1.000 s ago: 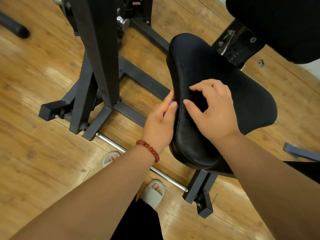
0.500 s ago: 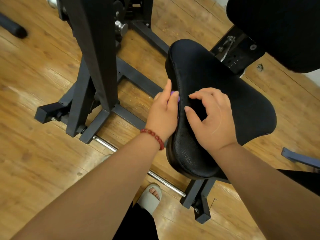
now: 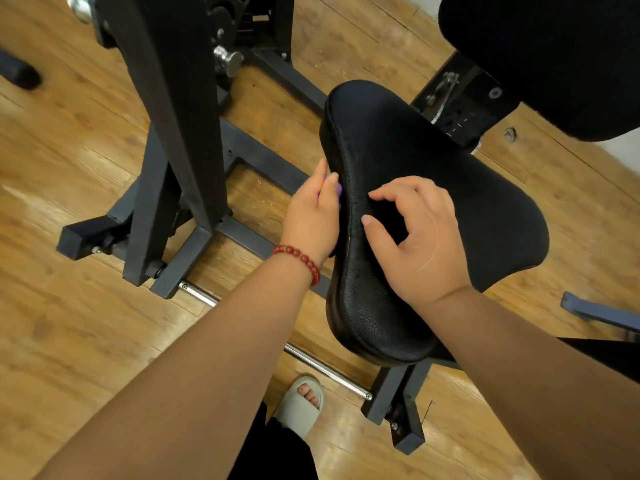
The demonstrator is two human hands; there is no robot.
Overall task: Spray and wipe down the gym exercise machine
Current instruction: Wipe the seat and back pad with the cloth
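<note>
Head view: the black seat pad point(image 3: 450, 161) sits on the machine's frame point(image 3: 166, 133), right in front of me. It looks cushioned and slightly yielding, and I expect its grained vinyl to turn slick when damp. It won't lift, so I brace on its top. My left hand point(image 3: 311, 216) presses a purple cloth point(image 3: 338, 191), fingers straight, against the pad's left side. My right hand point(image 3: 422, 244) rests arched fingertips on top, holding nothing. Since a second ago my left hand has slid farther along the edge; the right has stayed.

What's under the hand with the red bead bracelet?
A small purple piece, likely a wiping cloth, peeks out between the left hand and the side of the black padded seat. The hand covers the rest, so its shape stays hidden.
</note>
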